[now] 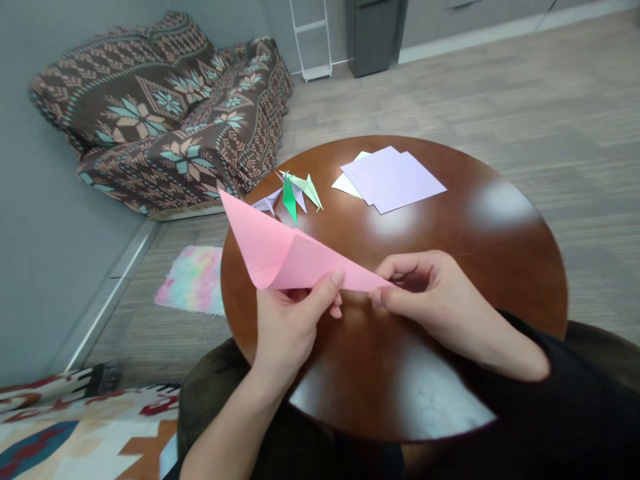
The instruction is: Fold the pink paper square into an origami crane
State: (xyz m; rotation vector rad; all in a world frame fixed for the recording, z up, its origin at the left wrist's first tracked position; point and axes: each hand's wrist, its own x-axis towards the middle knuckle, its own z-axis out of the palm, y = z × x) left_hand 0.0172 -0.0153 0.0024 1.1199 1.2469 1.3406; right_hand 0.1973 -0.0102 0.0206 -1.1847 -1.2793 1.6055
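Note:
A sheet of pink paper [295, 257], folded over into a long pointed shape, is held up above the round brown table [480, 267]. My left hand [295, 320] grips its lower edge near the middle, thumb on the front and fingers behind. At the right-hand tip, my right hand [425, 287] pinches the narrow point between thumb and fingers. The paper's left part stands away in a loose curve, with its far corner pointing up and left. Some of my fingers are hidden behind the paper.
Folded paper cranes [290, 197] in green, pale green and lilac lie at the table's left back edge. Lilac paper sheets [395, 180] rest over a pale green sheet [346, 187] at the back. Beyond stand a patterned covered sofa [200, 127] and a pastel fluffy rug [193, 280].

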